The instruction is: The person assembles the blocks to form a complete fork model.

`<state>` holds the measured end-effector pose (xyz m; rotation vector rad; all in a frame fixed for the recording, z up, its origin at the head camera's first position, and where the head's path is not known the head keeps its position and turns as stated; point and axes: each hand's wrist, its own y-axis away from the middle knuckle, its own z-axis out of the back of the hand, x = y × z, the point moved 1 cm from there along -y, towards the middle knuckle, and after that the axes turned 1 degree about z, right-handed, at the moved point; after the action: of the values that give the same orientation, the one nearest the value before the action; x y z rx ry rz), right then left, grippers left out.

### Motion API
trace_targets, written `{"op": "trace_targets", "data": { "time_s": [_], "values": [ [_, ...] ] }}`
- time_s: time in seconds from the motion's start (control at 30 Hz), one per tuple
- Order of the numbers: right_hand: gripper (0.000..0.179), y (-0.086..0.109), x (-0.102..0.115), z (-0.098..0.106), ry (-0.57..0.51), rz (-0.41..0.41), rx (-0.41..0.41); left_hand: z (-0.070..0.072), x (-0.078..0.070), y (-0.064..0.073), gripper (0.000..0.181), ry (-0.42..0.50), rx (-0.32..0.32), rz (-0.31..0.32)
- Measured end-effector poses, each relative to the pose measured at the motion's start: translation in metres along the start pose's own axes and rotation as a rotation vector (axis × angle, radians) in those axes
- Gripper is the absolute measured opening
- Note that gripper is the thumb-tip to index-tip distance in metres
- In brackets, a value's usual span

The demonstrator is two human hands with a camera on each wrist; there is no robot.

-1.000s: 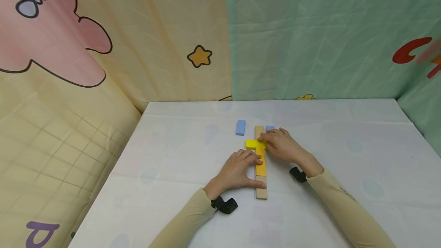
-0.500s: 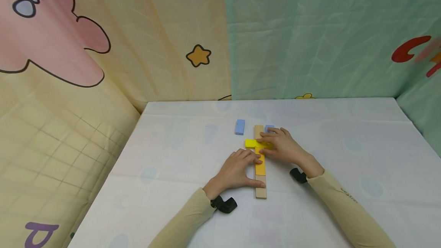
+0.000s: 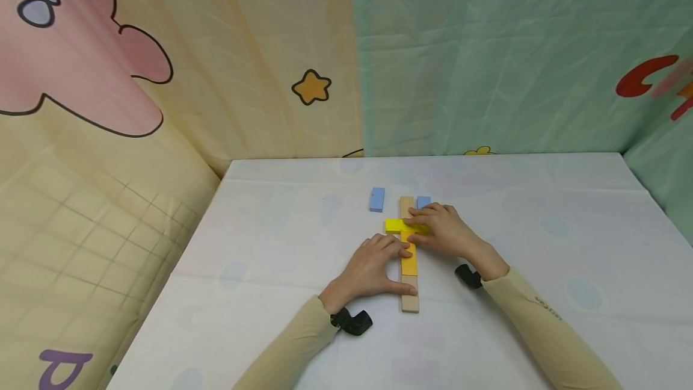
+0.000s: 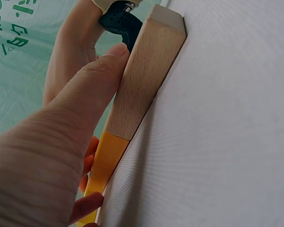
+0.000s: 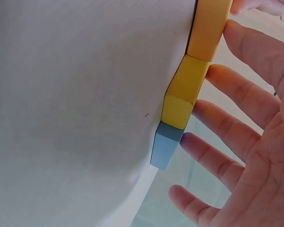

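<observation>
A line of flat blocks runs away from the person on the white table. Nearest is a plain wooden block [image 3: 410, 303], then an orange block [image 3: 409, 266]. A yellow block [image 3: 393, 226] lies crosswise beyond it, and another wooden block [image 3: 406, 205] forms the far end. My left hand [image 3: 370, 266] rests on the line, fingertips on the orange block and thumb on the near wooden block. With fingers spread, my right hand [image 3: 448, 235] touches the yellow block from the right; its thumb reaches the orange block [image 5: 208, 33]. One blue block [image 3: 424, 201] shows just beyond those fingers.
A second blue block [image 3: 377, 200] lies apart, left of the line's far end. Black wrist cameras [image 3: 352, 321] are strapped to both forearms. Printed curtains [image 3: 465, 65] hang behind the table [image 3: 271, 245].
My right hand's fingers have spread, with the thumb shifting nearer the orange block, so more of the yellow block's right end shows. The left hand has stayed in place.
</observation>
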<state>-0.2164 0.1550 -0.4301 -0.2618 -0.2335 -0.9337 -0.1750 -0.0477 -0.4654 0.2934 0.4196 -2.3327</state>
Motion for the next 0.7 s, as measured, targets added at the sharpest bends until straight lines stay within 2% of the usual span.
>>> {"op": "trace_targets", "data": {
  "time_s": [0.4,0.7],
  "values": [
    [0.047,-0.0002,0.0010,0.0005,0.020,-0.034,0.018,0.0009,-0.0010,0.0001,0.068,-0.002,0.008,0.002],
    [0.046,-0.0001,0.0019,0.0009,0.014,-0.038,0.006,0.0005,-0.0006,-0.0002,0.070,-0.031,-0.007,-0.020]
  ]
}}
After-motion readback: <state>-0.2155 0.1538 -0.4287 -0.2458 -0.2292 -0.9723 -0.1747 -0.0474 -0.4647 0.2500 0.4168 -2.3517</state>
